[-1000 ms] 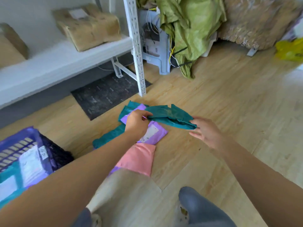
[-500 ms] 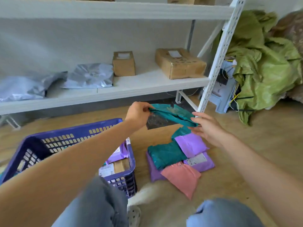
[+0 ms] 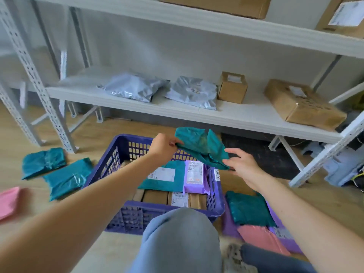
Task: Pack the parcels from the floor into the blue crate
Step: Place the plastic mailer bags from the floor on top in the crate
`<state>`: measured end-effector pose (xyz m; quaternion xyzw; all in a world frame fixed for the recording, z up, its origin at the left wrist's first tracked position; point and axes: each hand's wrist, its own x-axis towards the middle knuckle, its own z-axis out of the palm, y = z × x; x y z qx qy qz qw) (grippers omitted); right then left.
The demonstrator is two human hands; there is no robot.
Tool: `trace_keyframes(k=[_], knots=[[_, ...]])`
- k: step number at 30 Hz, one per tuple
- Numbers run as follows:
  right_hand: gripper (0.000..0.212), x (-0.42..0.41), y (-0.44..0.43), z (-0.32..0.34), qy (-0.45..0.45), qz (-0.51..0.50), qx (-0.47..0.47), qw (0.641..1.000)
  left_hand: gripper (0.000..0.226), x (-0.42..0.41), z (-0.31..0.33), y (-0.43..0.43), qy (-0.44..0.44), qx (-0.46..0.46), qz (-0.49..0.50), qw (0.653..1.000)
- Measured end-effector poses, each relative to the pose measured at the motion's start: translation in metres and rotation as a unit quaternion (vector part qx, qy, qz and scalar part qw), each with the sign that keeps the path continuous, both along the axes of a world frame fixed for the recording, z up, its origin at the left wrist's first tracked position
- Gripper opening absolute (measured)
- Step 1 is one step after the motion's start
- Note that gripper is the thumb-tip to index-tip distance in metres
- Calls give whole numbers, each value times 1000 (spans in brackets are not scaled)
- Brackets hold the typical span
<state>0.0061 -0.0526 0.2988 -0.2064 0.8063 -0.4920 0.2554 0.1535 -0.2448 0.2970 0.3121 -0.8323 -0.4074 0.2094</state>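
A teal parcel bag hangs in the air above the far right part of the blue crate. My left hand pinches its left end. My right hand is under its right end, fingers fairly straight, touching the lower corner. Inside the crate lie a teal parcel with a white label, a purple parcel and brown boxes. On the floor right of the crate lies a pile of teal, pink and purple parcels.
Two teal parcels and a pink one lie on the floor left of the crate. A white metal shelf behind it holds grey bags and cardboard boxes. My knee is just in front of the crate. A dark mat lies under the shelf.
Both hands lifted the teal parcel from the floor pile and carried it left over the crate. The view swung left, bringing the crate to the centre.
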Motion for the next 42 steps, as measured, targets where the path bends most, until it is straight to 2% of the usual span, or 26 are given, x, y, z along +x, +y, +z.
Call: trace_keyframes(k=[8,13,17,19,22,25,26,29,31,34,36,40,42], knots=[[37,10,-85,-80,54,74,68,993,25,31,-78,-58,-74,61,73,993],[35,1,-119,-127,99,111,106,983,36,25,-124,-81,-143,90,70,983],[36,-4,-132,-161,143,139,170,965,47,17,-154,-90,-164,151,79,972],[36,-6,-138,-176,157,147,192,958,45,14,-170,-93,-172,166,78,968],[37,-8,-144,-194,173,154,217,948,30,7,-191,-96,-181,179,78,964],[39,-11,-148,-208,201,161,240,936,37,1,-207,-101,-194,174,72,963],[41,-13,-149,-211,204,167,242,934,32,-1,-212,-101,-203,168,71,962],[64,-17,-149,-219,181,201,230,935,41,-6,-221,-103,-218,116,88,965],[79,-19,-147,-220,182,217,210,936,34,-9,-221,-107,-201,91,113,969],[72,-21,-143,-219,235,197,167,937,25,-12,-210,-116,-162,81,128,975],[64,-21,-141,-214,242,152,122,950,23,-14,-197,-123,-145,63,117,980],[64,-19,-145,-202,165,49,54,984,18,-15,-167,-137,-102,117,85,984],[65,-20,-149,-199,118,33,48,991,18,-14,-154,-141,-87,145,68,983]])
